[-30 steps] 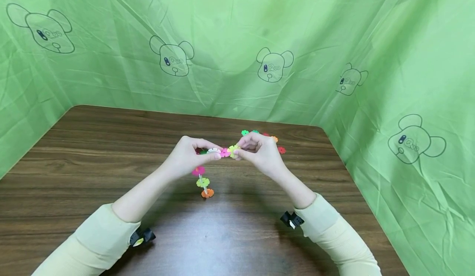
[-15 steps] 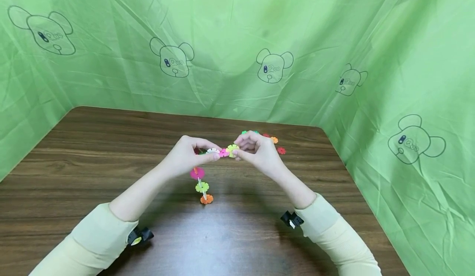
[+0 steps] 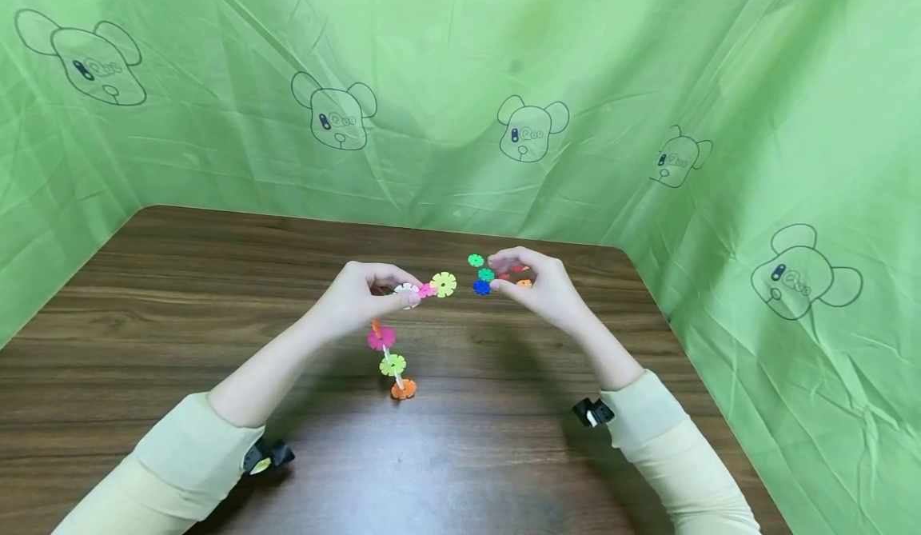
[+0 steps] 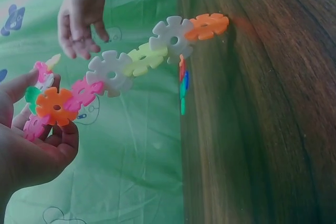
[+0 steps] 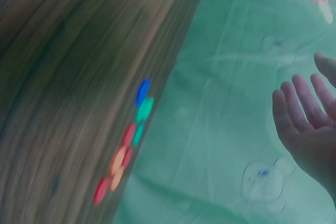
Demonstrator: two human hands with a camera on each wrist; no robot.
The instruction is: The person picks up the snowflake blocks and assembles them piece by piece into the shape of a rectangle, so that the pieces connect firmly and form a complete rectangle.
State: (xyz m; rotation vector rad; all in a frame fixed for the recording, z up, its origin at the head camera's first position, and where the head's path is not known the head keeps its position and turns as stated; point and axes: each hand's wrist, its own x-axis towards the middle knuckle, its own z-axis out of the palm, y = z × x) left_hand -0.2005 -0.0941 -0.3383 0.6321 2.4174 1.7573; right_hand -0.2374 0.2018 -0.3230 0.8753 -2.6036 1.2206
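My left hand (image 3: 352,299) pinches a chain of interlocking flower-shaped plastic discs held above the table. At its right end a yellow disc (image 3: 443,285) is joined to a pink disc (image 3: 428,289), beside a white disc (image 3: 406,293) at the fingertips. The other end hangs below the hand, down to an orange disc (image 3: 404,389). In the left wrist view, an orange disc (image 4: 56,106) sits by the fingers, with white and yellow ones further along. My right hand (image 3: 543,289) holds nothing visible; its fingers are spread over loose discs, apart from the chain.
Several loose discs lie on the wooden table (image 3: 216,279) near its far edge: a green disc (image 3: 476,260), a blue disc (image 3: 481,287), and an orange disc (image 3: 524,283). The right wrist view also has a red disc (image 5: 102,190). Green cloth (image 3: 446,183) rises behind the table.
My right hand has let go of the yellow disc and moved right, to the loose discs. The left hand still holds the chain, whose hanging end has swung slightly nearer.
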